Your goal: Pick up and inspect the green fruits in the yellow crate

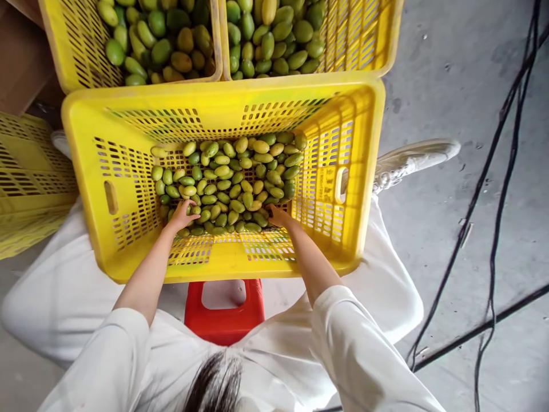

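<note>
Small oval green fruits (223, 183), like small mangoes, cover the bottom of a deep yellow plastic crate (221, 269). My left hand (183, 216) reaches into the crate's near left part, with fingers apart and touching the fruits. On the near right side of the same layer, my right hand (279, 216) rests at the edge of the fruits. Its visible fingers are extended towards them, and some fingertips are hidden. I see no fruit lifted in either hand.
Beyond stand two yellow crates holding more green fruits (160, 43). Another yellow crate (34, 189) is at the left. A red stool (225, 326) shows between my legs. Black cables (500, 223) run across the grey floor (429, 97), right of my white shoe (416, 157).
</note>
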Available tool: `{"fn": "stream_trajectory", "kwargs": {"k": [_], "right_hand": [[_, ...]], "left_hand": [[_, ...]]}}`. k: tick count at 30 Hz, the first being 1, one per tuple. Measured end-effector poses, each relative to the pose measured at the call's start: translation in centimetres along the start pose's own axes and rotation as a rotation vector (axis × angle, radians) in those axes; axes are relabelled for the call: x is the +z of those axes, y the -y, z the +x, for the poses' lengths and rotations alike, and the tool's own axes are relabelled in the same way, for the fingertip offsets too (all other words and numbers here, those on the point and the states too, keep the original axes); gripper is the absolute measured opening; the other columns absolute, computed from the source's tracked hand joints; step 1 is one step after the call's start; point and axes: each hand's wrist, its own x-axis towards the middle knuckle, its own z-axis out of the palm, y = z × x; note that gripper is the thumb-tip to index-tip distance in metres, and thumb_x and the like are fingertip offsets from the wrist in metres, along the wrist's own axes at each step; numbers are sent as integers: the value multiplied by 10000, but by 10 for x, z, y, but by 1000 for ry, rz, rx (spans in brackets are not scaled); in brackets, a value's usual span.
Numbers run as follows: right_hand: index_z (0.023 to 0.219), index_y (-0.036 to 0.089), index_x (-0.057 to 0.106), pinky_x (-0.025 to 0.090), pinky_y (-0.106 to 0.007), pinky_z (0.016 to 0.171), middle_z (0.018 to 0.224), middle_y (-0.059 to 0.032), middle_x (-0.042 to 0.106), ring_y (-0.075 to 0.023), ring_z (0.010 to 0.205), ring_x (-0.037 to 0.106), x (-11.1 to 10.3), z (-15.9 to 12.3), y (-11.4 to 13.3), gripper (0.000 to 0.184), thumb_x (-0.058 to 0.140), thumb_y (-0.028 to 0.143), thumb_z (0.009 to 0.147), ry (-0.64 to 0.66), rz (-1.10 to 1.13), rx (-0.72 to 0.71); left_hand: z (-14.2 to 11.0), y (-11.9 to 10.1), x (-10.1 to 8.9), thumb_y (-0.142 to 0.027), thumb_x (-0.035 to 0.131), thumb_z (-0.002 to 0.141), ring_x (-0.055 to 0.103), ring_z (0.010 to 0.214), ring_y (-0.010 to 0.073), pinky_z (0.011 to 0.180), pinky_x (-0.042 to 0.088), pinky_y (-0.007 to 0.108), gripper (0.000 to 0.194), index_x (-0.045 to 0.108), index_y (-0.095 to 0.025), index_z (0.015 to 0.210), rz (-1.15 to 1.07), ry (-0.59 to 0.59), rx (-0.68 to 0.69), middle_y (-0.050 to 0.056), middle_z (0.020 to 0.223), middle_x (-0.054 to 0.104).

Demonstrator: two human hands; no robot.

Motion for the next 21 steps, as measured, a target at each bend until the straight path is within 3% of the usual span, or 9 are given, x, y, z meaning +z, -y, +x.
{"fn": "stream_trajectory", "kwargs": {"k": [5, 8, 12, 16, 21], "right_hand": [[1494, 111, 476, 508, -447, 1030, 1451, -261, 600, -381, 1341, 580, 4, 2, 2, 650, 639, 172, 868, -9, -57, 52], [1443, 92, 547, 502, -468, 1026, 1403, -279, 629, -399, 1336, 581, 9, 1, 1, 652, 702, 159, 814, 6, -99, 94], [1387, 152, 620, 538, -442, 953, 1294, -218, 711, -353, 1225, 664, 10, -3, 0, 606, 748, 234, 800, 27, -119, 134], [1338, 142, 658, 526, -489, 980, 1328, -249, 688, -390, 1261, 643, 0, -7, 11, 508, 705, 216, 838, -51, -131, 192], [1276, 117, 672, 481, -478, 1051, 1313, -253, 676, -382, 1294, 618, -28, -21, 52, 349, 504, 217, 987, -287, -86, 160]], "left_hand": [[-4, 2, -2, -366, 779, 733, 611, 1123, 298, 1003, 511, 450, 345, 635, -261, 1029, -147, -38, 4, 73, 1164, 639], [-7, -2, -4, -476, 784, 755, 668, 1003, 294, 794, 565, 384, 366, 662, -255, 1020, -404, -25, -188, 92, 1096, 678], [-8, -11, -4, -638, 715, 809, 712, 843, 294, 582, 513, 330, 479, 673, -251, 1088, -664, 29, -383, 119, 946, 715], [-6, -24, -4, -682, 689, 814, 718, 920, 297, 586, 535, 330, 532, 654, -252, 1124, -878, 95, -435, 130, 993, 722], [-12, -57, -11, -578, 485, 949, 671, 1110, 351, 772, 602, 475, 403, 665, -220, 993, -1042, 210, -332, 127, 1009, 691]]}}
